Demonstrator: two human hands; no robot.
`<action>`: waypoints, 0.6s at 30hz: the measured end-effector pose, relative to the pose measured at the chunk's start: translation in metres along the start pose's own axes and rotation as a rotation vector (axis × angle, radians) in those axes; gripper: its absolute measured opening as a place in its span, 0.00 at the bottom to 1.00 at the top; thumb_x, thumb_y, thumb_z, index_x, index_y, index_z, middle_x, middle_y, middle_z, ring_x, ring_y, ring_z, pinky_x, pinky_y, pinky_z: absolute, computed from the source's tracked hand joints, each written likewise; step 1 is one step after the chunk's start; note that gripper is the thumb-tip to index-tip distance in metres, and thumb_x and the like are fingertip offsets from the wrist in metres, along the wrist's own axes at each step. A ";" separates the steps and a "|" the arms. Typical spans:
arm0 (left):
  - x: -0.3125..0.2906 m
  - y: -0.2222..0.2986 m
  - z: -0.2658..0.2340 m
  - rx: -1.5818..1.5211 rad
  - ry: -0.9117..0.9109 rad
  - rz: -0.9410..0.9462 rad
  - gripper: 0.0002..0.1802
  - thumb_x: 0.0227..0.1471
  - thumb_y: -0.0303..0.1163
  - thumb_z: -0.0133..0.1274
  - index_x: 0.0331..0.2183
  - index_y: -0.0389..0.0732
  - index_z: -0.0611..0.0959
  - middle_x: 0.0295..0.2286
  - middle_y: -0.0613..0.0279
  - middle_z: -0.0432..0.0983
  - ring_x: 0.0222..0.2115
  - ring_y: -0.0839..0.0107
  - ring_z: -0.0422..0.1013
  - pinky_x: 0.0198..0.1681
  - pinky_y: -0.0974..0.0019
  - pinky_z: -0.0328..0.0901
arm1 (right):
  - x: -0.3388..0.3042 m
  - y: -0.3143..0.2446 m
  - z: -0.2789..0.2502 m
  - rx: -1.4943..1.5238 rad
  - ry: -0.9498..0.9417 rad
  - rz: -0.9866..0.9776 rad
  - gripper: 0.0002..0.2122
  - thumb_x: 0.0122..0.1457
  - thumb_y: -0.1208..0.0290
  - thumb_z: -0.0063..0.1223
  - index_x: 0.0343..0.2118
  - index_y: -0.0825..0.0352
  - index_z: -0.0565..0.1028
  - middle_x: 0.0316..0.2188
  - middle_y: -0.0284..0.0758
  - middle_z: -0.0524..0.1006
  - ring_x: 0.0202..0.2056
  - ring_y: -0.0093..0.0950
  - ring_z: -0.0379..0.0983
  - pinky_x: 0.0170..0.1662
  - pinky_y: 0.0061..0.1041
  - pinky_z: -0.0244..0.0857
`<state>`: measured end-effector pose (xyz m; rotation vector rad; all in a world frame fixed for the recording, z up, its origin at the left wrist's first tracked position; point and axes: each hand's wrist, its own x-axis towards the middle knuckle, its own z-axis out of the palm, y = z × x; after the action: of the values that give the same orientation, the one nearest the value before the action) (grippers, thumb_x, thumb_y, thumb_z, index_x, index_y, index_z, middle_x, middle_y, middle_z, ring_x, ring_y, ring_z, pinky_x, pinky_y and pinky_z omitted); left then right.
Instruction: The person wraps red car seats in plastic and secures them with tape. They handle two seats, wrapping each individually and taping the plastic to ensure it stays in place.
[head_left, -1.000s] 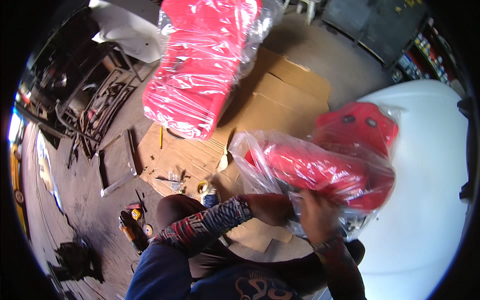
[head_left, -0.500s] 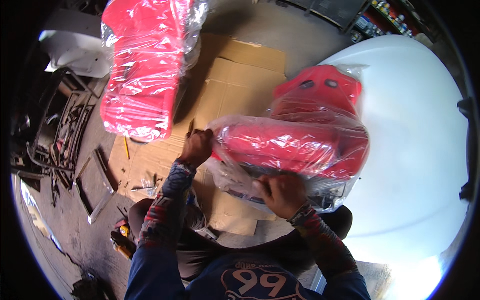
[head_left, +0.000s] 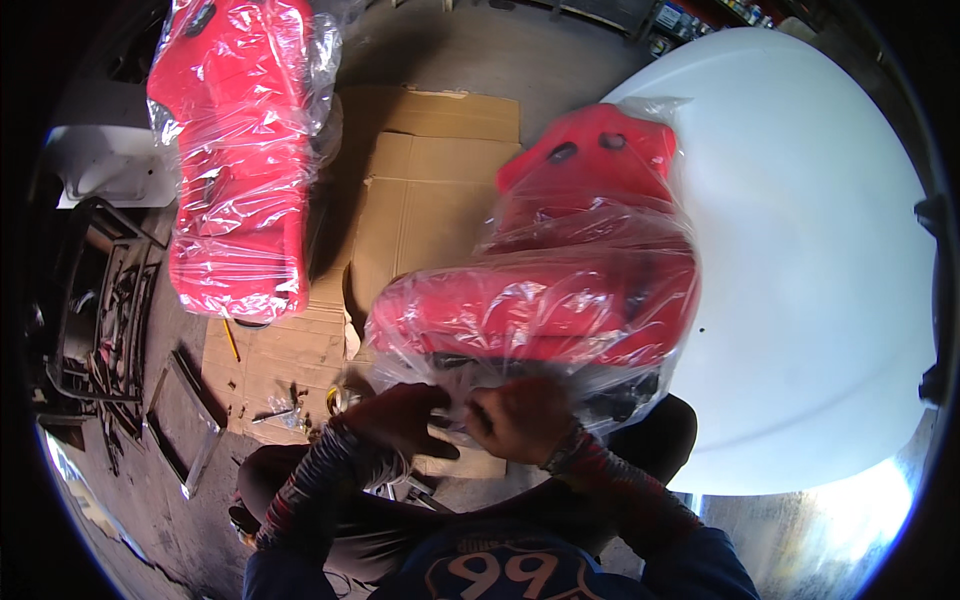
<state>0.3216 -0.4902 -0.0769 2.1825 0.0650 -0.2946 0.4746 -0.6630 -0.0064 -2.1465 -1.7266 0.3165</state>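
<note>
A red bucket-style car seat [head_left: 590, 300] in a clear plastic cover [head_left: 470, 350] stands in front of me, its backrest away from me and its cushion near. My right hand [head_left: 522, 415] is closed on the loose plastic at the cushion's near lower edge. Just to its left, my left hand [head_left: 405, 418] has its fingers apart, close to the same plastic edge. Whether the left fingers touch the film is hard to see. Black parts show through the film under the cushion. A second wrapped red seat [head_left: 245, 190] stands at the far left.
Flattened cardboard [head_left: 440, 190] covers the floor. On it lie a yellow pencil [head_left: 232, 340], a roll of tape [head_left: 342, 398] and small hardware. A metal frame [head_left: 185, 425] lies to the left. A large white curved panel [head_left: 810, 270] takes up the right side.
My left hand has let go of the plastic at the cushion's left end and come down beside the right hand. The right hand has shifted left and nearer. The view has moved slightly.
</note>
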 end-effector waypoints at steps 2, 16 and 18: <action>-0.004 0.008 0.019 0.126 0.007 -0.007 0.25 0.41 0.43 0.62 0.41 0.38 0.82 0.37 0.44 0.79 0.41 0.49 0.76 0.45 0.51 0.71 | -0.005 -0.009 0.009 -0.024 -0.022 -0.006 0.11 0.56 0.59 0.53 0.25 0.60 0.79 0.15 0.39 0.75 0.18 0.40 0.75 0.25 0.42 0.69; -0.012 0.063 0.180 0.134 -0.019 0.269 0.12 0.46 0.36 0.56 0.32 0.39 0.86 0.29 0.53 0.81 0.33 0.58 0.79 0.40 0.57 0.72 | -0.155 -0.007 0.026 0.018 -0.062 0.117 0.25 0.49 0.59 0.60 0.52 0.59 0.77 0.32 0.41 0.81 0.33 0.41 0.80 0.43 0.44 0.72; -0.002 0.067 0.191 0.015 0.047 0.291 0.13 0.48 0.37 0.55 0.31 0.38 0.85 0.30 0.51 0.81 0.33 0.58 0.78 0.40 0.57 0.72 | -0.161 0.001 0.015 -0.035 -0.081 0.075 0.25 0.49 0.58 0.60 0.52 0.60 0.77 0.37 0.42 0.82 0.35 0.41 0.80 0.44 0.42 0.72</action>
<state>0.2941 -0.6834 -0.1304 2.1784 -0.2280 -0.0784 0.4327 -0.8174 -0.0293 -2.2563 -1.7095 0.4014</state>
